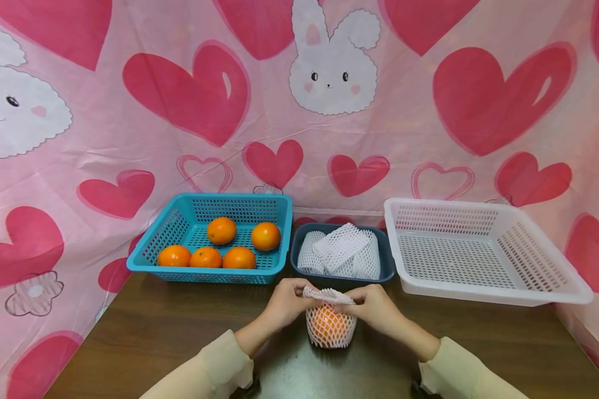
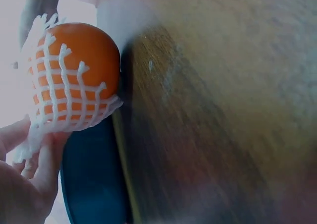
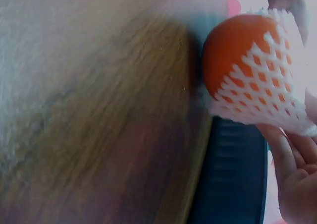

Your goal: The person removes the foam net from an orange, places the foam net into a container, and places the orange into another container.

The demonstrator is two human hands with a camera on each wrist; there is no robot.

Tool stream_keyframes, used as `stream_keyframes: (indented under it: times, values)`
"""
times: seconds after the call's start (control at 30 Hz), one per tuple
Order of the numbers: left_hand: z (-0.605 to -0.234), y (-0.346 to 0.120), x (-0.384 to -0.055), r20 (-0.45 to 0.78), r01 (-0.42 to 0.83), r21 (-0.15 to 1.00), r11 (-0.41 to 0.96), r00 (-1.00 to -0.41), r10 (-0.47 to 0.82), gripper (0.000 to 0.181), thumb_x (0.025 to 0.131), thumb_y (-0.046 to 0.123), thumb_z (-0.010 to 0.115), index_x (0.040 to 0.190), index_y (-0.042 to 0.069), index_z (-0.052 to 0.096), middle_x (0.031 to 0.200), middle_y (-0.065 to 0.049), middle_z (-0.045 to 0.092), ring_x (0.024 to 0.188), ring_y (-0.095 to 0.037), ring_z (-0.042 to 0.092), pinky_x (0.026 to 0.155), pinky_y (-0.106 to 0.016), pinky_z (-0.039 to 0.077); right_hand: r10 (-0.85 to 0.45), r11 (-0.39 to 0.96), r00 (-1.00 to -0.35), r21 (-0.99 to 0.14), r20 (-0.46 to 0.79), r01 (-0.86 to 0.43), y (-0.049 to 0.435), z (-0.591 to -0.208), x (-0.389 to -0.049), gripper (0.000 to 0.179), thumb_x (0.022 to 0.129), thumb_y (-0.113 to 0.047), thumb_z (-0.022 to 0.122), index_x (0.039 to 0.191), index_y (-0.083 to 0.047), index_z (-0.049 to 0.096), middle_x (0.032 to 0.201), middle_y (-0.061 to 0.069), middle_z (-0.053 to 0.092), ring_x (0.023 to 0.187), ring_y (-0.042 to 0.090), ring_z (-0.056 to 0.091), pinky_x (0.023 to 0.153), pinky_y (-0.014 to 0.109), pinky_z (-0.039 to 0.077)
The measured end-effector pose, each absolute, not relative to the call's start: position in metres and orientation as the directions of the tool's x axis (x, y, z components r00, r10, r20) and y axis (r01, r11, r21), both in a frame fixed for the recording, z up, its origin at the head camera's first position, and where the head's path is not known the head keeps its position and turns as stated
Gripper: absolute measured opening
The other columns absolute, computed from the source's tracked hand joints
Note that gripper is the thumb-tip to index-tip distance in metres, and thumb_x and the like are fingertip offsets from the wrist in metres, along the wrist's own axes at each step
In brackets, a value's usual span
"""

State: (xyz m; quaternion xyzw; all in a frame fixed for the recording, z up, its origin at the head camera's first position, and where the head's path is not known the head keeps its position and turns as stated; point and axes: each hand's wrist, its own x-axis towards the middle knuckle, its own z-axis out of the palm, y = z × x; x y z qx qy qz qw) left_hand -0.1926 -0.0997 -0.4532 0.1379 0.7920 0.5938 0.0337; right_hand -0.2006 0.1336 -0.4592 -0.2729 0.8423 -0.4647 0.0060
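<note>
An orange (image 1: 326, 327) sits inside a white foam net sleeve (image 1: 348, 336) at the table's near middle. My left hand (image 1: 288, 303) pinches the left side of the sleeve's upper rim, and my right hand (image 1: 376, 310) pinches the right side. Both wrist views show the net (image 2: 74, 105) around part of the fruit, with bare orange peel (image 3: 228, 50) on the side by the table. In the left wrist view, the thumb and fingers (image 2: 47, 159) hold the gathered net end. Some of my right fingers are hidden behind the sleeve.
A teal basket (image 1: 204, 274) with several oranges stands back left. Behind my hands is a dark blue bin (image 1: 388, 269) of folded foam nets (image 1: 341, 249). At the back right stands a white basket (image 1: 479, 293). A pink heart-patterned cloth (image 1: 269, 111) hangs behind the brown table (image 1: 155, 327).
</note>
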Motion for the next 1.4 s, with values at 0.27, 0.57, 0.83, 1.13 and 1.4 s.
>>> stream_keyframes:
  times: [0.27, 0.57, 0.83, 1.13, 1.4]
  values:
    - [-0.452, -0.103, -0.193, -0.103, -0.017, 0.974, 0.226, -0.922, 0.374, 0.03, 0.086, 0.015, 0.083, 0.11, -0.002, 0.074, 0.088, -0.003, 0.072, 0.073, -0.011, 0.062, 0.066, -0.027, 0.055, -0.362, 0.4, -0.859, -0.772, 0.361, -0.493, 0.129, -0.464, -0.194, 0.017, 0.082, -0.004, 0.085, 0.097, 0.001, 0.081, 0.092, 0.008, 0.077, 0.082, 0.003, 0.066, 0.069, 0.026, 0.058]
    - [-0.454, -0.104, -0.192, -0.047, 0.026, 0.976, 0.215, -0.944, 0.328, 0.021, 0.086, 0.01, 0.083, 0.098, -0.006, 0.077, 0.076, -0.001, 0.068, 0.063, -0.01, 0.056, 0.059, -0.028, 0.052, -0.475, 0.312, -0.855, -0.868, 0.209, -0.386, 0.13, -0.466, -0.198, 0.031, 0.089, -0.017, 0.081, 0.112, 0.004, 0.076, 0.101, 0.008, 0.076, 0.087, 0.003, 0.065, 0.074, 0.023, 0.056]
    - [-0.453, -0.103, -0.192, 0.016, 0.088, 0.969, 0.23, -0.955, 0.296, 0.016, 0.084, 0.004, 0.083, 0.092, -0.008, 0.076, 0.075, -0.002, 0.068, 0.063, -0.01, 0.054, 0.057, -0.022, 0.048, -0.44, 0.396, -0.856, -0.797, 0.271, -0.456, 0.129, -0.463, -0.199, 0.019, 0.081, -0.022, 0.088, 0.092, -0.007, 0.083, 0.081, -0.009, 0.075, 0.071, 0.002, 0.061, 0.063, 0.023, 0.053]
    - [-0.449, -0.104, -0.193, 0.088, 0.172, 0.928, 0.331, -0.963, 0.254, 0.014, 0.08, -0.005, 0.079, 0.093, -0.005, 0.079, 0.086, -0.009, 0.076, 0.07, -0.008, 0.06, 0.062, -0.023, 0.054, -0.399, 0.387, -0.816, -0.73, 0.418, -0.563, 0.122, -0.464, -0.194, 0.014, 0.08, -0.004, 0.087, 0.094, -0.003, 0.082, 0.089, 0.004, 0.077, 0.083, 0.004, 0.068, 0.071, 0.027, 0.059]
    - [-0.445, -0.108, -0.195, 0.086, 0.155, 0.933, 0.326, -0.973, 0.216, 0.017, 0.083, 0.005, 0.083, 0.096, -0.004, 0.078, 0.084, -0.007, 0.075, 0.07, -0.01, 0.06, 0.065, -0.025, 0.056, -0.471, 0.311, -0.868, -0.891, 0.158, -0.331, 0.125, -0.462, -0.199, 0.03, 0.09, -0.017, 0.081, 0.11, 0.005, 0.075, 0.095, 0.008, 0.075, 0.081, 0.005, 0.067, 0.07, 0.022, 0.056]
